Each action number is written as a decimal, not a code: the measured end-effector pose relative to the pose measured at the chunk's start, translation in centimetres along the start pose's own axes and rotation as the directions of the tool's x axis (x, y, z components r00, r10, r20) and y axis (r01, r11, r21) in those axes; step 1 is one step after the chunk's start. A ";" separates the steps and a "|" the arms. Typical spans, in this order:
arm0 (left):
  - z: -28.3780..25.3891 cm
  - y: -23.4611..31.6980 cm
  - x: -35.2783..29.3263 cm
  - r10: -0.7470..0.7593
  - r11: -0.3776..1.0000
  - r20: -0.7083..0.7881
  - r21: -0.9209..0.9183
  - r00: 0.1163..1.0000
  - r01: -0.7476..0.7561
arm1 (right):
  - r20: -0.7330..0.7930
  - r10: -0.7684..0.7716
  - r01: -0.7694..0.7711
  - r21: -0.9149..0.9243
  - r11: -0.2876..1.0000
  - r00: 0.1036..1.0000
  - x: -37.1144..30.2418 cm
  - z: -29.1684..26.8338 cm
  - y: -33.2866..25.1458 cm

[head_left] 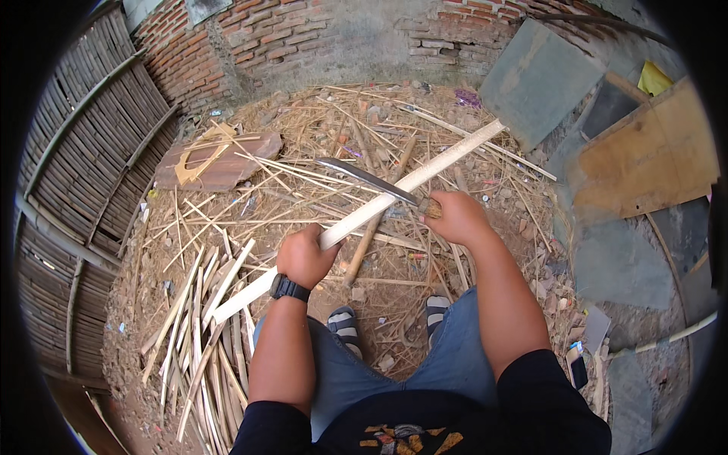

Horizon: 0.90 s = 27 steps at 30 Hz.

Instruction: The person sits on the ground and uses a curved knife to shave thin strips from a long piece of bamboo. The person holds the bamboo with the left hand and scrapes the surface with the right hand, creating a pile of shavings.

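Left hand (307, 256) closed around a pale slat (364, 218) (bamboo or wood, can't tell), gripping it below mid-length; slat runs diagonally above the ground, near end at lower left over the strip pile (199, 334), far end up right toward a grey sheet (540, 82). Right hand (457, 217) closed on the wooden handle of a machete (367, 178); blade points up-left and crosses over the slat between the hands and its far end, handle end on the right side of it. Can't confirm from this angle whether the edge is biting. Black wristwatch (289, 288) on left wrist. Round stick (361, 255) on the ground, passes under the slat. Ground around is littered with thin splints and debris. Upper left: reddish-brown board (262, 149) with a cut-out tan panel (182, 168) on it. Brick wall (326, 38) behind, bamboo fence (57, 197) left, phone (578, 367) at lower right
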<state>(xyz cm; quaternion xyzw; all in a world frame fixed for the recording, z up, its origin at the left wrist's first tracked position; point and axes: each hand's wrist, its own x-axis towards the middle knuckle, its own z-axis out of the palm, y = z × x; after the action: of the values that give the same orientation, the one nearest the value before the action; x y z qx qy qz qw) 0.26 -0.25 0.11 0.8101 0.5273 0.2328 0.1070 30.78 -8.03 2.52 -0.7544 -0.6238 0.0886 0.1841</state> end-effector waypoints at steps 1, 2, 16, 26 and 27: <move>-0.1 0.1 0.0 0.004 1.000 0.001 0.004 1.000 -0.004 | 0.015 0.030 -0.030 0.000 1.000 0.999 -0.1 -0.5 -0.3; -0.2 0.2 0.0 0.008 1.000 0.003 0.008 1.000 -0.008 | 0.029 0.060 -0.060 0.000 0.998 0.998 -0.1 -0.8 -0.6; 0.2 0.1 0.1 0.014 1.000 -0.023 0.016 1.000 -0.014 | 0.013 0.052 -0.052 -0.004 0.999 0.999 -0.4 -0.7 -0.8; 0.2 0.3 0.0 0.023 0.999 -0.044 -0.022 0.999 -0.024 | -0.034 -0.014 0.015 0.030 0.999 0.999 0.2 0.5 0.3; 0.1 0.3 0.0 0.009 1.000 -0.044 -0.017 0.999 -0.010 | -0.046 0.008 -0.006 0.051 0.999 0.999 0.2 0.3 0.5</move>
<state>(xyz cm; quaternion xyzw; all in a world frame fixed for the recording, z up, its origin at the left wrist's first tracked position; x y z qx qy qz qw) 0.53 -0.40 0.19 0.8064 0.5236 0.2555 0.1014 31.22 -7.87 2.07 -0.7535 -0.6143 0.0875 0.2174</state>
